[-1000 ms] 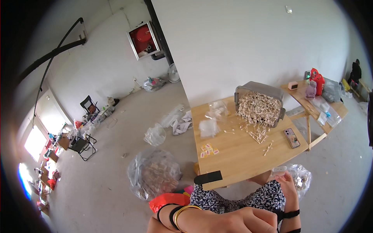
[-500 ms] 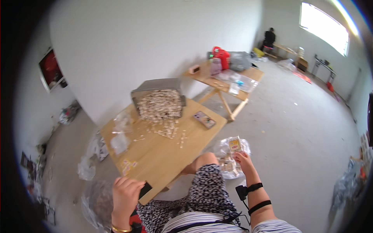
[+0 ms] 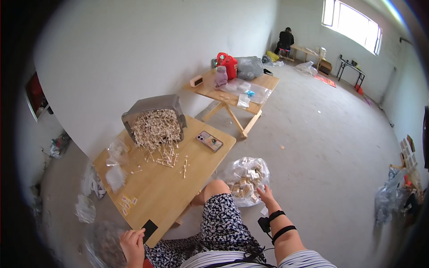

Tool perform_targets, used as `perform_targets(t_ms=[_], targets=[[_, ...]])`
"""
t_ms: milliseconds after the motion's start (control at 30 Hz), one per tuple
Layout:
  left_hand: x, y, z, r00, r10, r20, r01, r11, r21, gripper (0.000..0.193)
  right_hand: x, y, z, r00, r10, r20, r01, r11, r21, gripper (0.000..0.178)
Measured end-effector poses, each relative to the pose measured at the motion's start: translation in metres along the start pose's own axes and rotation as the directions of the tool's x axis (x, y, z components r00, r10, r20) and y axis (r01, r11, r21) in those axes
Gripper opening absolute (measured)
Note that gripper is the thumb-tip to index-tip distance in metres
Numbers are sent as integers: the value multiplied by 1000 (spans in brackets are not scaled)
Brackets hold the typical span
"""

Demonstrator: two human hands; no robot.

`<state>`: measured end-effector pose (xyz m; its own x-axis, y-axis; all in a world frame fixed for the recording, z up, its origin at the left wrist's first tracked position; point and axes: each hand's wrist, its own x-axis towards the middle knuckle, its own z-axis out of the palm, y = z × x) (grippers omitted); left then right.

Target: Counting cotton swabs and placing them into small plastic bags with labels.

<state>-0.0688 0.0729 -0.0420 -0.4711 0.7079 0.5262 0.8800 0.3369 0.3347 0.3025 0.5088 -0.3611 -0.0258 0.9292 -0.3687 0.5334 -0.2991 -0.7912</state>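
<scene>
My left hand is at the near corner of the wooden table, its fingers curled and pinching the edge of a flat black card. My right hand, fingers apart and holding nothing, reaches over the right rim of a clear plastic bag on the floor. Several small packets of cotton swabs lie in that bag. On the table, a grey bin tipped on its side spills loose cotton swabs. Small yellow-and-white labels lie near the left edge.
A phone and clear bags lie on my table. Beyond stands a second wooden table with a red jug and a grey bag. A person sits far back. Bags line the right wall.
The swab packet has left my right hand, whose fingers have opened over the bag. My left hand has drawn back slightly, showing more of the black card. The view has shifted right.
</scene>
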Motion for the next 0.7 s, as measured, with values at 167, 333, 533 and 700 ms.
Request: perform_targets(t_ms=[167, 333, 533, 700], targets=[[-29, -12, -14, 987, -118, 113, 101, 984, 145, 17, -21, -33, 41, 986, -69, 150, 45, 986, 158, 56], [-36, -29, 24, 963, -250, 104, 253, 967, -21, 9, -33, -65, 27, 942, -122, 312, 48, 971, 235, 28], [-37, -53, 39, 962, -238, 131, 233, 971, 49, 17, -49, -172, 74, 859, -360, 364, 200, 890, 409, 22], [-15, -89, 56, 928, -327, 181, 318, 945, 74, 25, -81, -246, 167, 662, -564, 494, 391, 821, 415, 23]])
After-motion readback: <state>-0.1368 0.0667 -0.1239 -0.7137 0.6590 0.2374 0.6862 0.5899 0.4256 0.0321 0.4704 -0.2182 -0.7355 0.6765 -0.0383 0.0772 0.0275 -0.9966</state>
